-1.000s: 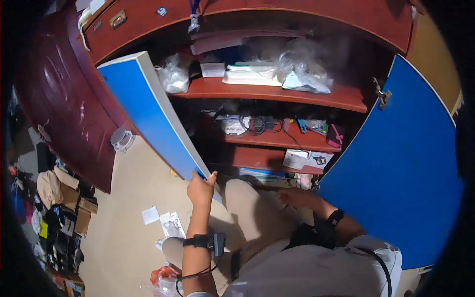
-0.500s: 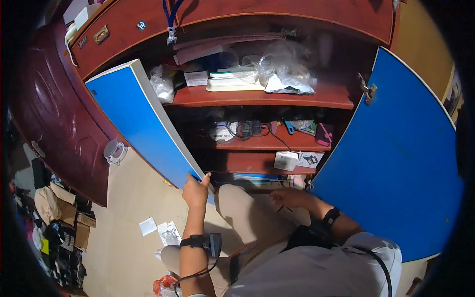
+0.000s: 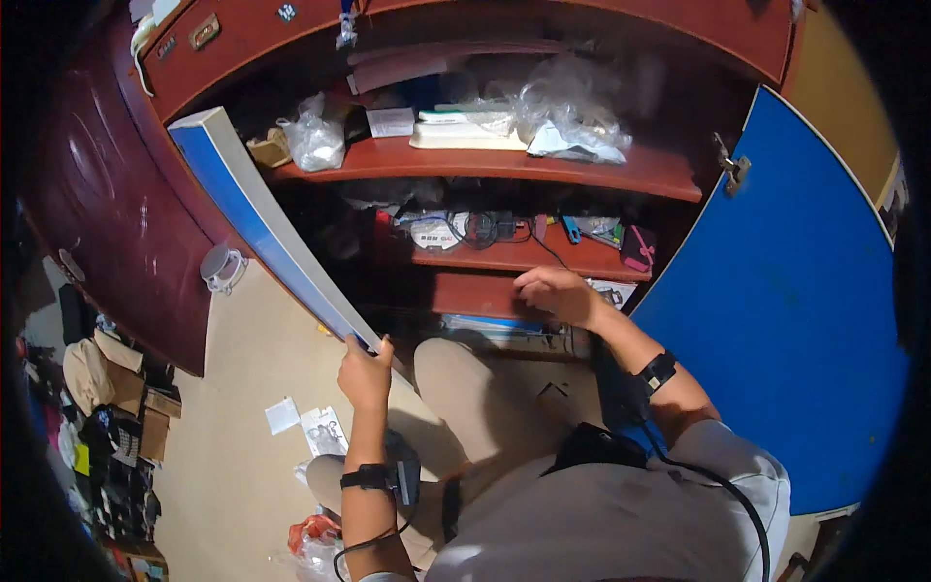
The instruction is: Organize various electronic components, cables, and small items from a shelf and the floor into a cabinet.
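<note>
I kneel in front of a dark red wooden cabinet with both blue-lined doors swung out. My left hand (image 3: 366, 371) grips the lower corner of the left cabinet door (image 3: 254, 215), seen almost edge-on. My right hand (image 3: 556, 294) reaches forward over the lowest shelf (image 3: 475, 292), fingers bent, close to some papers (image 3: 609, 291); nothing shows in it. The middle shelf (image 3: 529, 258) carries cables, a round disc and small gadgets. The top shelf (image 3: 485, 161) holds clear plastic bags, a flat white box and a small carton.
The right cabinet door (image 3: 786, 320) stands wide to my right. A drawer front with a brass handle (image 3: 206, 31) runs above the shelves. Paper scraps (image 3: 303, 423) and a red bag (image 3: 312, 535) lie on the beige floor; stacked clutter (image 3: 107, 407) lines the far left.
The left door has swung further, its blue face narrowing to almost edge-on, my left hand still on its corner. My right hand has risen from near my knee toward the lowest shelf.
</note>
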The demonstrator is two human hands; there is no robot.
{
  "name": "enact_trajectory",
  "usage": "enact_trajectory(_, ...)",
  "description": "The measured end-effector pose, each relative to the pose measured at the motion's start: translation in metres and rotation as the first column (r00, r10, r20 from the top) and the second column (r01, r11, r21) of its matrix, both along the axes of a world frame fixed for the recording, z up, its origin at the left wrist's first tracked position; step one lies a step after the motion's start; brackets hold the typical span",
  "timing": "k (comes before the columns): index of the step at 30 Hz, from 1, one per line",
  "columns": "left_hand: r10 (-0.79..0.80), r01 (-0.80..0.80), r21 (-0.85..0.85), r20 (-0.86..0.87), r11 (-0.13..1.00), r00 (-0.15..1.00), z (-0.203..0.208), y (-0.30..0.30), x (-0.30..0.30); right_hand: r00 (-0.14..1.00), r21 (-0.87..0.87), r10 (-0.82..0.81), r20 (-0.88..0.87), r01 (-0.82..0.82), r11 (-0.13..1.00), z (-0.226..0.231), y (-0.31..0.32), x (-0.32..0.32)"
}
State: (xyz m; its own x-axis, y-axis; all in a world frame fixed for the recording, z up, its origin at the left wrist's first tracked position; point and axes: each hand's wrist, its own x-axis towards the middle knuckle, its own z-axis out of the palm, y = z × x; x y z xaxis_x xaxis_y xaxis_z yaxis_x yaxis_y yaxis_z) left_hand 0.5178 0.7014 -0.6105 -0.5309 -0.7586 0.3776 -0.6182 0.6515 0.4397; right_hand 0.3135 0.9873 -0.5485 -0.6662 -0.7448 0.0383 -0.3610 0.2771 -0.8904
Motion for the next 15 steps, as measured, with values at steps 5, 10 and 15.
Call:
enact_trajectory(5, -0.021, 0.022, 0.028, -0.010, 0.999, 1.000, 0.000, 0.001, 0.004, 0.954, 0.146, 0.239, -0.181, -0.215, 0.966, -0.059, -0.002, 0.024)
enact_trajectory(10, 0.002, -0.003, 0.041, 0.022, 0.999, 1.000, 0.002, -0.007, 0.029, 0.942, 0.199, 0.336, 0.019, -0.333, 0.922, -0.092, 0.006, 0.038)
enact_trajectory(15, 0.038, -0.039, 0.065, 0.007, 0.997, 0.999, 0.003, -0.004, 0.044, 0.915, 0.331, 0.400, 0.057, -0.395, 0.857, -0.103, 0.022, 0.040)
